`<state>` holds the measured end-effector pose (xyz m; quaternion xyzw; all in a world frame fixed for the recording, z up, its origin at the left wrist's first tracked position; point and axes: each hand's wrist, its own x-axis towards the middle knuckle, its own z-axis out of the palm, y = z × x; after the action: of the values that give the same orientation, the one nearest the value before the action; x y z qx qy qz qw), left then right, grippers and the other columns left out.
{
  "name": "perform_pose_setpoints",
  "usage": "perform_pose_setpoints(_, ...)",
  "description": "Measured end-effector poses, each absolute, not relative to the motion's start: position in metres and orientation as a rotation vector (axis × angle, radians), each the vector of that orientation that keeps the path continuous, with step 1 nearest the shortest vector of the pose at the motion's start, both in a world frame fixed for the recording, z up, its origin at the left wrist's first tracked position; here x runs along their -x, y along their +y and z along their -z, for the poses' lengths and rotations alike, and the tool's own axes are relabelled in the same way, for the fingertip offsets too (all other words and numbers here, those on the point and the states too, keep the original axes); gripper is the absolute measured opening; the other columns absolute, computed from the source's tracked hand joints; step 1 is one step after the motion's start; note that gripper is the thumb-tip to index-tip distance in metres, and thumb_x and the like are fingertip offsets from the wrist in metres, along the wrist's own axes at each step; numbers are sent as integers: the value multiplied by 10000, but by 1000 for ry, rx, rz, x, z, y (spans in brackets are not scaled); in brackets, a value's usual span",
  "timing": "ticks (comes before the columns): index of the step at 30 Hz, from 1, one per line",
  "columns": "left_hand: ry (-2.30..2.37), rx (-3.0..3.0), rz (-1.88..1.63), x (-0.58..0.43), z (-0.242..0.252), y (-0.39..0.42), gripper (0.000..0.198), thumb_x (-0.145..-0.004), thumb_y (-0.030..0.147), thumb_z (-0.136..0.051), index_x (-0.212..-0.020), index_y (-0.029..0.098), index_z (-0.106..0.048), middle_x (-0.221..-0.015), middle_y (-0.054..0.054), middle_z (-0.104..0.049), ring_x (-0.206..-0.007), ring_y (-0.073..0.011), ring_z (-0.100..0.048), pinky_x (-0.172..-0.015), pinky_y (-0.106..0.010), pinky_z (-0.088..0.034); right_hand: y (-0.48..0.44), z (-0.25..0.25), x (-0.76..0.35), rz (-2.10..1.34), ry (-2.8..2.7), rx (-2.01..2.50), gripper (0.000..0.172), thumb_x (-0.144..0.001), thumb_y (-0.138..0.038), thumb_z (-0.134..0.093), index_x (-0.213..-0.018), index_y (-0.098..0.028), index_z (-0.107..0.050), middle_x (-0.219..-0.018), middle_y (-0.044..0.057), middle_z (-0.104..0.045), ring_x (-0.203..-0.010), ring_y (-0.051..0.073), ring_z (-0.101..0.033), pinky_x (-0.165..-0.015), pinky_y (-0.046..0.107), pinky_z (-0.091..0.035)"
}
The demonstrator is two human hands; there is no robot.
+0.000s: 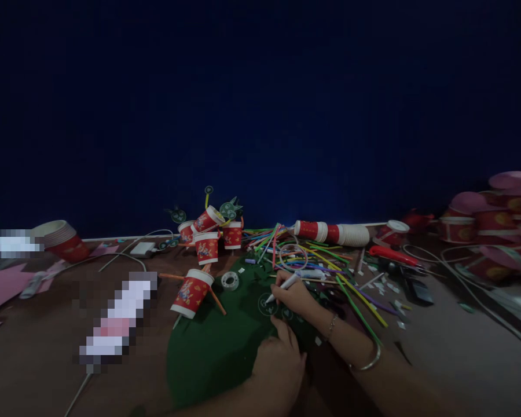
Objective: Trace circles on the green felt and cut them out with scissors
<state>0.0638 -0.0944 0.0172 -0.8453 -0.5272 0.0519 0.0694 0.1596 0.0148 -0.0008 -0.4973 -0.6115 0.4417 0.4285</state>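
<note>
Right hand point(294, 294) pinches slim white marker point(289, 282) over pale-lined circle drawing point(263, 306); left hand point(280, 359), forefinger outstretched, pinching nothing, apparently steadies flat dark-green sheet point(212, 353).

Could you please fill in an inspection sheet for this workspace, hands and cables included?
Surface: brown tabletop, with a dark green sheet under the work.
Job's things: white marker, its tip at a round pale outline on the sheet.
Hands: right hand grips the marker; left hand rests at the sheet, nothing visible held.
Clutter: coloured sticks heaped beyond the hands, white scraps to the right, a tape roll and assembled red cups to the left.
Cables: pale cables at both left and right; their ends are hard to trace.
Surroundings: dark blue backdrop; other people: nothing seen.
</note>
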Motion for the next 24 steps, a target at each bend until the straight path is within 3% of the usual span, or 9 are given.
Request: perform_pose_setpoints(24,-1602,2545,-176,-64,-17,-95,515,-849,379,-466,-1222,29,-523,-1214,-287,-527,-626,-207,-651,-516,-294,-525,14,-2,-159,-1155,-1531,1227,131,-672,-209,-542,-595,-205,-436,-412,-80,-495,-389,92,-475,-407,183,-341)
